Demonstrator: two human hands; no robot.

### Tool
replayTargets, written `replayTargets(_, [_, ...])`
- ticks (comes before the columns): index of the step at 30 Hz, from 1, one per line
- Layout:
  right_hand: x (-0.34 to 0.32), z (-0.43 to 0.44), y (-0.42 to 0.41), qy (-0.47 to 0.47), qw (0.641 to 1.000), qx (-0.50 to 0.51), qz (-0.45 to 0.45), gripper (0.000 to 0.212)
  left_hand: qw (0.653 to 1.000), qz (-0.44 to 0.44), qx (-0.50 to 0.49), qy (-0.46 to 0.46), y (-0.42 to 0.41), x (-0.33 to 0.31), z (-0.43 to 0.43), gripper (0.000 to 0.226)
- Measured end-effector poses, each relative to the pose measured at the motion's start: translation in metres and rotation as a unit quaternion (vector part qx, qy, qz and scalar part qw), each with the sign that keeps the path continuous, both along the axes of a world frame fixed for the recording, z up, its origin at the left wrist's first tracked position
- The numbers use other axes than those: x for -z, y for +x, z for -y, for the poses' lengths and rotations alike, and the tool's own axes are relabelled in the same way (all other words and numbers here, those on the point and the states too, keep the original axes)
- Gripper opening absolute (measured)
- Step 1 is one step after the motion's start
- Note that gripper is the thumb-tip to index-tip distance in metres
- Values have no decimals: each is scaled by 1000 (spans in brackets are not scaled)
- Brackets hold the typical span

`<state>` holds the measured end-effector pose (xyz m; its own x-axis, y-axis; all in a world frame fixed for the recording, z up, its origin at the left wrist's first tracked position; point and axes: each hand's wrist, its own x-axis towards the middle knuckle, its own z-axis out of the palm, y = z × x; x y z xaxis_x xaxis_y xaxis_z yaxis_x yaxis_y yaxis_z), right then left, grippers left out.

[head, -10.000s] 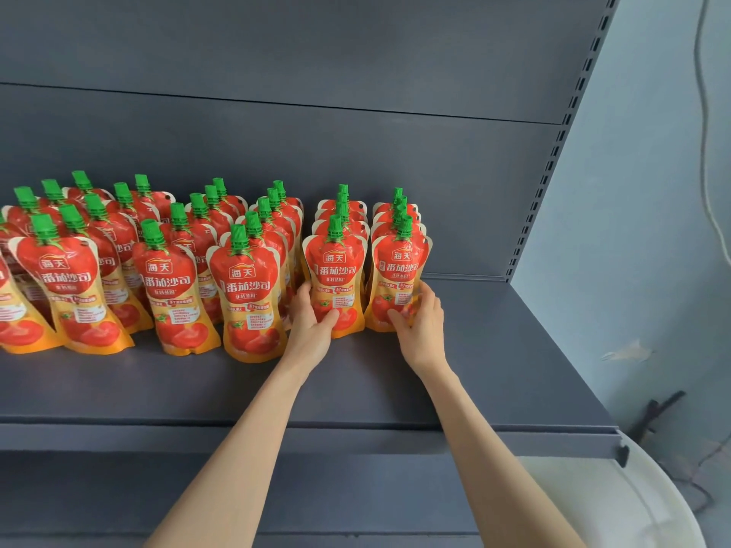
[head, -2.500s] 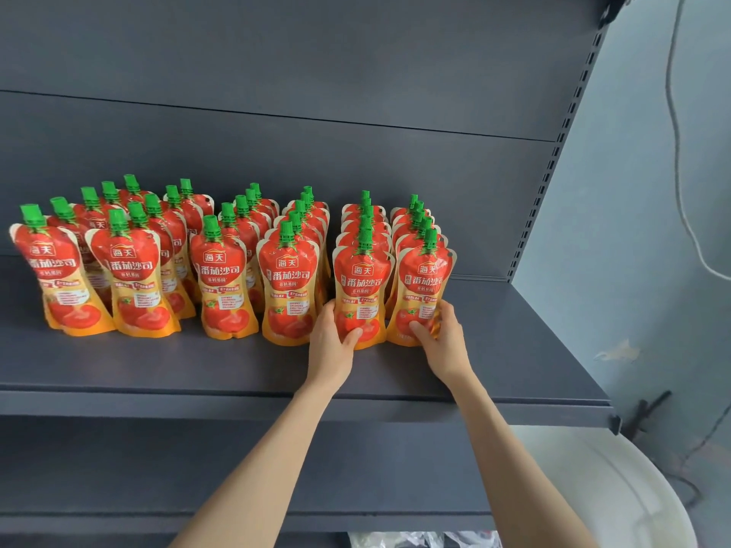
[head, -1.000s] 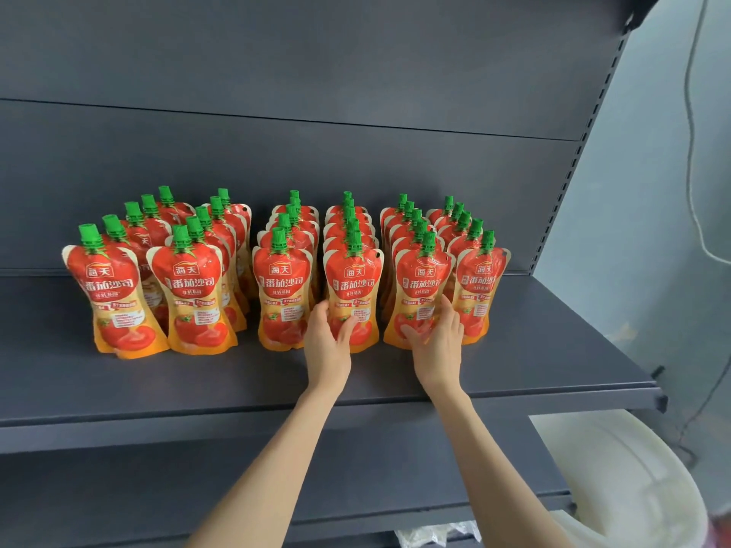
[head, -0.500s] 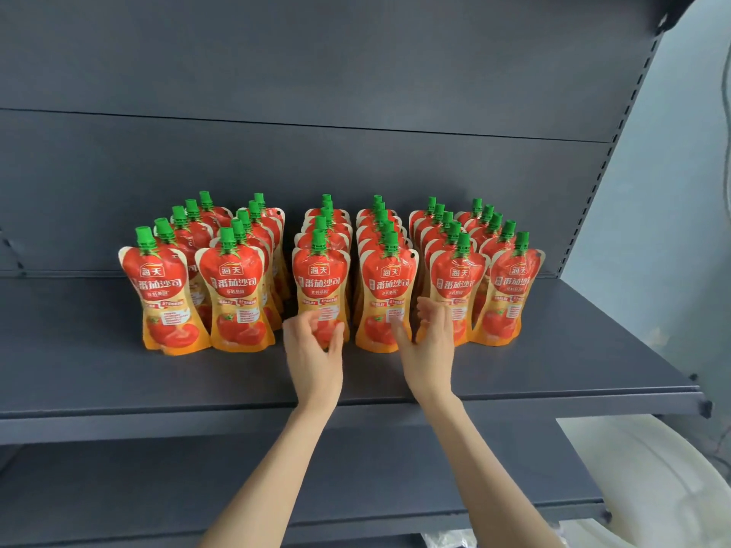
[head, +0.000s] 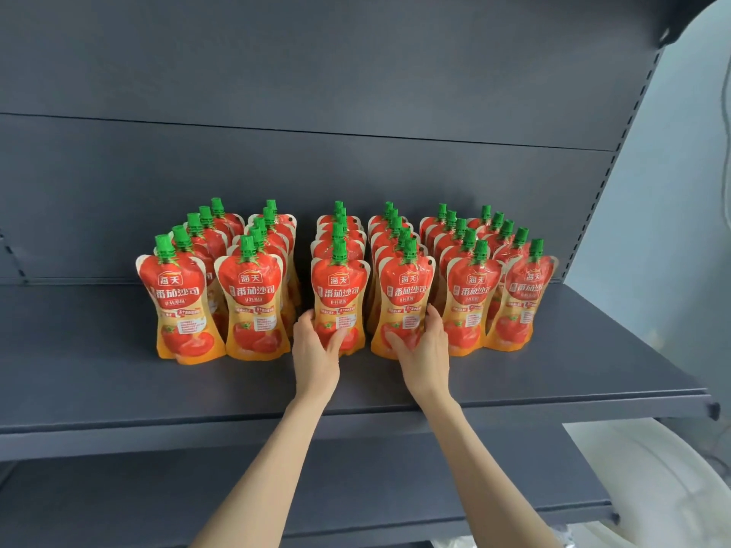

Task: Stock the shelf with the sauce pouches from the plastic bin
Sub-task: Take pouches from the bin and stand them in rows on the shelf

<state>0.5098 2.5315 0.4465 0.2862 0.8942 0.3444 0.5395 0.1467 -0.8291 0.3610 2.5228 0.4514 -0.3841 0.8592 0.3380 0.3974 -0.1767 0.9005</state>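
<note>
Left hand: fingers wrap a pouch at the shelf front.
Right hand: fingers wrap the next pouch.
Feel: likely soft, wobbly, light.
Grab: low, both sides.

Shop: gondola shelf, rowed sauce pouches.

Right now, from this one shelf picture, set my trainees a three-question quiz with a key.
1. True or false: the pouches lie flat on the shelf.
2. How many rows of pouches stand there? A four, B six, C eight.
3. Fill in: the left grip holds the front pouch of the ____ row from the left.
Key: 1 false; 2 B; 3 third.
</note>
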Motion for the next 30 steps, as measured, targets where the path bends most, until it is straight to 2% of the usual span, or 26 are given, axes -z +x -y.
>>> replayTargets(6, [0,-1,0,-3,1000,7,12,72,1000,-18,4,1,-4,1,3,44])
replayTargets(22, [-1,-1,0,-15,1000,7,15,70,999,-28,1,-15,-5,-2,3,46])
replayTargets(30, [-1,-1,0,-21,1000,15,1,78,1000,-21,-7,-9,-4,0,6,52])
